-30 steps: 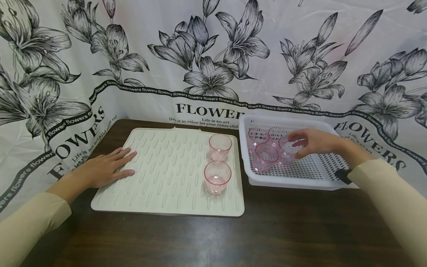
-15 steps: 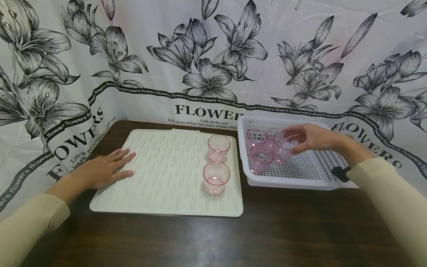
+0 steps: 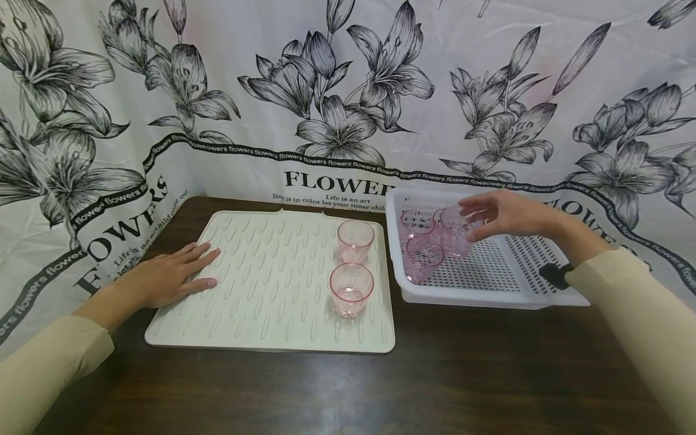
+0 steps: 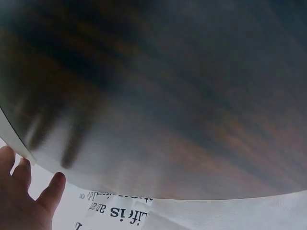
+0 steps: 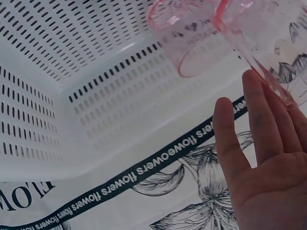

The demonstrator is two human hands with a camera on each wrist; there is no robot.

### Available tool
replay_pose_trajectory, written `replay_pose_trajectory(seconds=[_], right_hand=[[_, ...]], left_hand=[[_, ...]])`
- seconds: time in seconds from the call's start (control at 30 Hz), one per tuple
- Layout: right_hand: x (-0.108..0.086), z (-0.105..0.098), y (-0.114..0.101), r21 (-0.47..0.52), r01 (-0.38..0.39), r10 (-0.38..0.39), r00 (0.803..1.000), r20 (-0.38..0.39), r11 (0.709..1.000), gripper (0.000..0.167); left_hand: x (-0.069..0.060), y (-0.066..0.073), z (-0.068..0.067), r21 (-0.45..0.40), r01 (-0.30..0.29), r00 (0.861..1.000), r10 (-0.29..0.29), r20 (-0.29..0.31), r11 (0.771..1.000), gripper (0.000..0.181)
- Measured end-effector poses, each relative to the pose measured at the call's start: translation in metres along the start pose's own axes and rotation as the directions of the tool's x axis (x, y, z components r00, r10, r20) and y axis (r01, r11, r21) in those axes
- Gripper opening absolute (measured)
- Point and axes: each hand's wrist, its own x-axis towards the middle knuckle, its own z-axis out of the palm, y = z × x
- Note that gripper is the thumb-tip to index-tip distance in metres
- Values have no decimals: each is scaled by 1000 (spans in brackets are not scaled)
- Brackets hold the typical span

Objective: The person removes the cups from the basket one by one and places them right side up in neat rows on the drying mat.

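My right hand (image 3: 502, 214) grips a clear pink glass (image 3: 455, 238) by its right side, over the white basket (image 3: 462, 296). In the right wrist view that glass (image 5: 249, 52) stands close to the fingers; the thumb cannot be made out. Other pink glasses stand in the basket, among them a front glass (image 3: 425, 257) and a back-left glass (image 3: 417, 223). My left hand (image 3: 168, 275) lies flat, fingers spread, on the left edge of a cream ridged drying mat (image 3: 272, 278). Toward the mat's right side stand a rear glass (image 3: 356, 241) and a front glass (image 3: 351, 290), both upright.
The basket has perforated walls and floor, and a black piece (image 3: 554, 276) near its right end. Behind everything hangs a white floral cloth (image 3: 337, 72). The dark wooden table (image 3: 348, 386) runs along the front.
My right hand has moved slightly up and left, and the glass in it has risen and shifted left. The left hand stays on the mat.
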Motion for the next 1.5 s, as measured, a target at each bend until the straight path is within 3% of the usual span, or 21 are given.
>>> replay_pose_trajectory(seconds=[0.33,0.63,0.8,1.3,1.5], right_hand=[[6,-5,-22,1,42,-42,998,-44,999,66],[18,6,-53,-47,89,-95,987,-132,995,70],[28,14,-70,-6,147,-146,979,-144,989,71],[63,49,-132,62,289,-283,956,-82,955,80],[79,71,-153,49,319,-318,948,-19,947,81]], left_hand=[[-2,0,2,-10,-7,1000,7,-4,1000,78],[-3,-1,0,-12,-15,1000,15,-13,1000,77],[-3,0,0,-15,-19,1000,19,-19,1000,77],[0,1,-2,-4,-8,1000,8,-9,1000,79],[0,-1,-2,-9,-6,1000,6,-1,1000,81]])
